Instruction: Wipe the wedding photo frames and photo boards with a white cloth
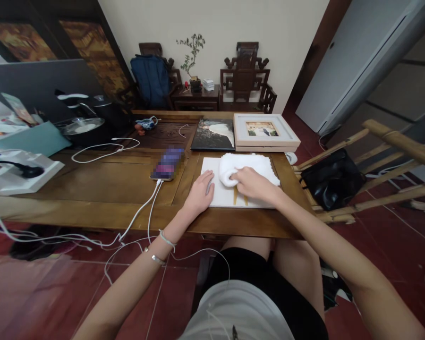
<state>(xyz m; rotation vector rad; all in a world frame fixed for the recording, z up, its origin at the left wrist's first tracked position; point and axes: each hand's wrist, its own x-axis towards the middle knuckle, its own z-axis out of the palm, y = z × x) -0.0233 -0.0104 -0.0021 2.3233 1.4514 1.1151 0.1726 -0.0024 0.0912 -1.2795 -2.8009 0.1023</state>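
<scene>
A flat white board (216, 196) with thin golden-brown strips on its face lies near the front edge of the wooden table. My left hand (200, 192) rests on the board's left edge, fingers stretched out and holding nothing. Bunched on top of the board is a fluffy white towel (248, 163), which covers much of its upper right part. My right hand (251, 183) has its fingers curled into the towel's front and presses it against the board. Whatever the towel covers is hidden.
Behind the board lie a dark photo panel (212, 134) and a framed picture (265, 132). A phone (167, 164) with white cables sits to the left. Farther left are a power strip (24, 172) and a pot (85, 130). A bamboo chair (393, 134) stands right.
</scene>
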